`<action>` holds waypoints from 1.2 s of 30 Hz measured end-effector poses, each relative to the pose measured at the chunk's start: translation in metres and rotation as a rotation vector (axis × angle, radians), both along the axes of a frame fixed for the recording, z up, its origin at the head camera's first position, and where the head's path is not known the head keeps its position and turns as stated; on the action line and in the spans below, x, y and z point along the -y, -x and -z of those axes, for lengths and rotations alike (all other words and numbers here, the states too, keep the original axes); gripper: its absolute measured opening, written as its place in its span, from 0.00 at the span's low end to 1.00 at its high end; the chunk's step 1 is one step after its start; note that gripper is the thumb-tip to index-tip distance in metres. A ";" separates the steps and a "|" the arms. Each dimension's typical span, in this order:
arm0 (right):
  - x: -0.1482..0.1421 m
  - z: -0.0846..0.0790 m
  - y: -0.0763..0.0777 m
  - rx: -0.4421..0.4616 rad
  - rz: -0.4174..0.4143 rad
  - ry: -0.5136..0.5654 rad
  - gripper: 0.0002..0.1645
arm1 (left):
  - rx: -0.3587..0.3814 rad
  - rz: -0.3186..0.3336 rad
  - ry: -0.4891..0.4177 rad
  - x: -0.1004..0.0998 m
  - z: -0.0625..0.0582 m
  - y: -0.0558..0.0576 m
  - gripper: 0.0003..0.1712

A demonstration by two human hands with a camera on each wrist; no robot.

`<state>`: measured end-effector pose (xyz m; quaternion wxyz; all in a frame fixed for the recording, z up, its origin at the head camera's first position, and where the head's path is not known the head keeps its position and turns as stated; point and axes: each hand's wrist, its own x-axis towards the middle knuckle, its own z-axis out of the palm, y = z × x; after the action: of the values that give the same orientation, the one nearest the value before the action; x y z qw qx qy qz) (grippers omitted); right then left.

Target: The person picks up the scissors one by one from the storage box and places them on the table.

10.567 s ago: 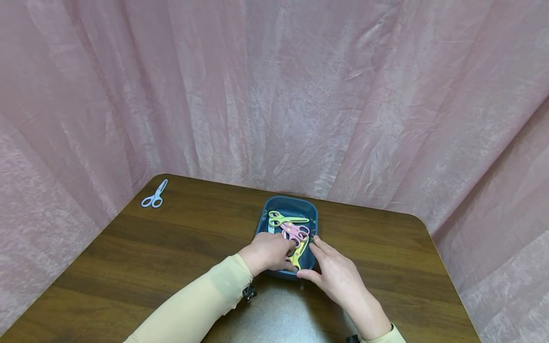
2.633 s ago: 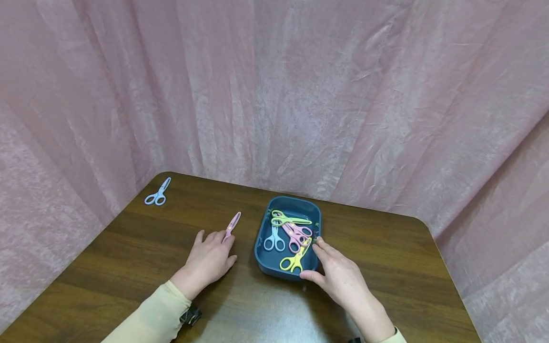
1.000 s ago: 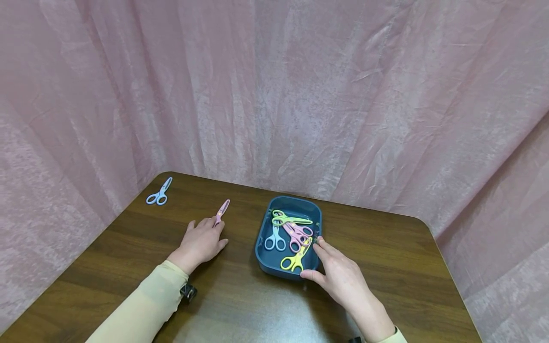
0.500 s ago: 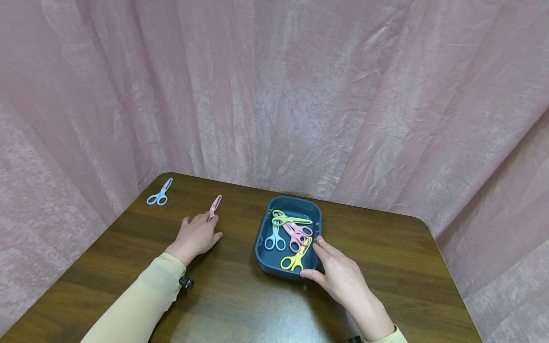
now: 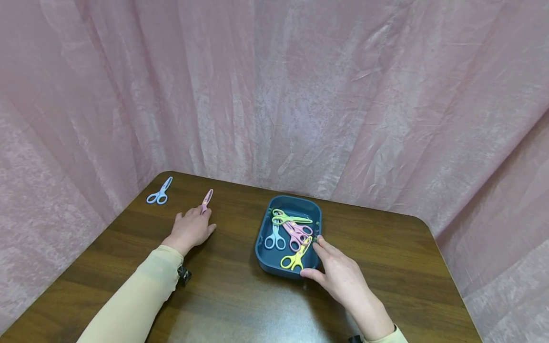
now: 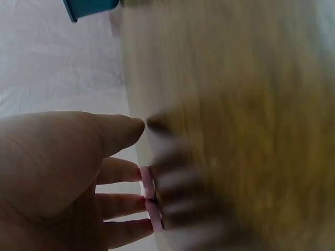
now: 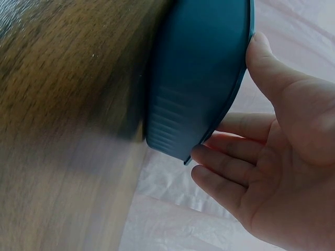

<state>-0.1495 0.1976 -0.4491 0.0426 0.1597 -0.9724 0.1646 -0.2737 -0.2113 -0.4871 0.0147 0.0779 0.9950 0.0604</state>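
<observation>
My left hand [image 5: 189, 229] lies over a pair of pink scissors [image 5: 208, 199], its fingertips resting on the handle end while the blades point away. In the left wrist view, straight fingers touch the two pink handle loops [image 6: 148, 182], and the thumb stays apart from them. My right hand [image 5: 342, 274] rests at the near right corner of a dark blue tray [image 5: 274, 271]; the right wrist view has the thumb and fingers touching its rim. Inside the tray lie green scissors [image 5: 291, 219], light blue scissors [image 5: 275, 239], yellow scissors [image 5: 296, 259] and overlapping pink scissors [image 5: 295, 236].
Another pair of blue scissors [image 5: 159, 191] lies at the far left corner of the wooden table [image 5: 377, 247]. A pink curtain [image 5: 274, 95] hangs behind the table and along its sides.
My left hand has come out of the tray, and pink scissors now lie outside it. Lately hand and scissors slide together leftward and away, toward the blue scissors. My right hand stays on the tray.
</observation>
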 end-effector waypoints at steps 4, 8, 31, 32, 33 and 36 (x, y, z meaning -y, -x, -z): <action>0.000 0.000 0.000 -0.002 0.000 0.001 0.48 | 0.014 -0.026 -0.010 0.008 0.001 0.007 0.34; 0.000 0.000 0.000 -0.001 0.000 0.003 0.48 | 0.033 -0.052 -0.019 0.015 0.000 0.014 0.33; 0.000 0.001 0.001 0.009 0.005 0.000 0.49 | 0.030 -0.099 -0.042 0.044 -0.003 0.031 0.30; 0.000 0.001 0.001 0.008 0.004 0.000 0.49 | 0.031 -0.099 -0.041 0.045 -0.004 0.031 0.30; 0.000 0.001 0.001 0.007 0.003 0.001 0.49 | 0.034 -0.098 -0.041 0.046 -0.004 0.032 0.30; 0.000 0.001 0.001 0.005 0.001 0.004 0.49 | 0.042 -0.099 -0.043 0.049 -0.005 0.032 0.31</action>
<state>-0.1504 0.1977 -0.4502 0.0408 0.1588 -0.9723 0.1668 -0.3058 -0.2603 -0.4825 0.0306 0.0276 0.9956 0.0842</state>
